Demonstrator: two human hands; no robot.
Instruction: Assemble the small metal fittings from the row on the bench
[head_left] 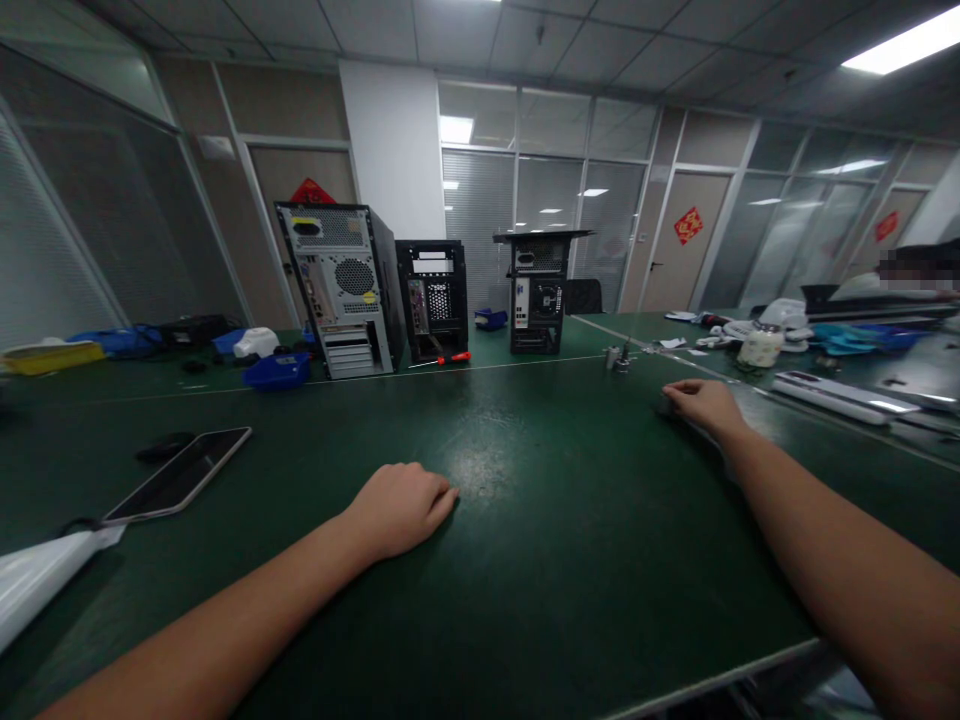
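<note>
My left hand (405, 508) rests on the green tabletop (525, 590), its fingers curled into a loose fist; nothing shows in it. Farther right, my right hand (703, 405) is closed, thumb and fingertips pinching a small grey piece (664, 403) just at or above the surface. Its exact kind is too small to tell. Left of that hand and farther back, several small metal cylinder-shaped parts (619, 360) stand together on the table.
Three computer cases, a large one (349, 290), a black one (437, 300) and another (538, 300), stand at the back. A red screwdriver (454, 358) lies before them. A tablet (184, 475) and blue tray (277, 371) are left. A jar (759, 347) and a person (892, 285) are right.
</note>
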